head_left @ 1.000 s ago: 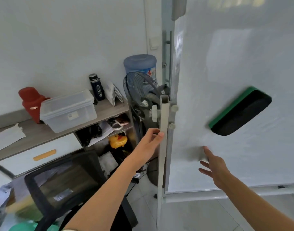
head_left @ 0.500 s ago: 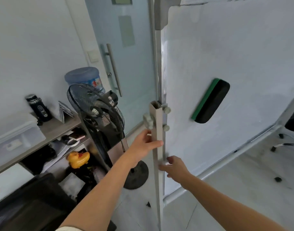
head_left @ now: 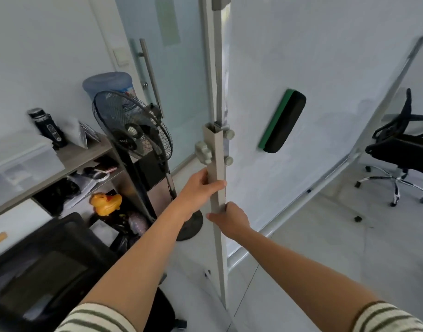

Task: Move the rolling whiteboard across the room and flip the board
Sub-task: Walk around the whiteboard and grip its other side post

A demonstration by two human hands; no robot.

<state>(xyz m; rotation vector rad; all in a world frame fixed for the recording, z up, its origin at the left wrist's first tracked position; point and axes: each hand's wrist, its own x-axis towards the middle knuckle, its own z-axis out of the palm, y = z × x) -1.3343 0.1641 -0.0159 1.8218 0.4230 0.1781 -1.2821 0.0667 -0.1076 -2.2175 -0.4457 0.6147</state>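
The rolling whiteboard (head_left: 325, 68) fills the right half of the view, its white face angled away to the right. A green and black eraser (head_left: 283, 122) sticks to that face. The board's grey upright stand post (head_left: 215, 149) rises in the centre, with round clamp knobs (head_left: 203, 149) on its side. My left hand (head_left: 203, 188) is wrapped around the post just under the knobs. My right hand (head_left: 229, 218) grips the same post a little lower, from the right side.
A black standing fan (head_left: 131, 130) stands close left of the post, in front of a water jug (head_left: 109, 83) and a glass door (head_left: 172, 68). A shelf with clutter and a yellow duck (head_left: 106, 203) lies left. Black office chairs sit at bottom left (head_left: 49, 259) and far right (head_left: 402, 144).
My right hand left the board's face and closed on the post below my left hand. My left hand closed on the post. The board now angles further away.
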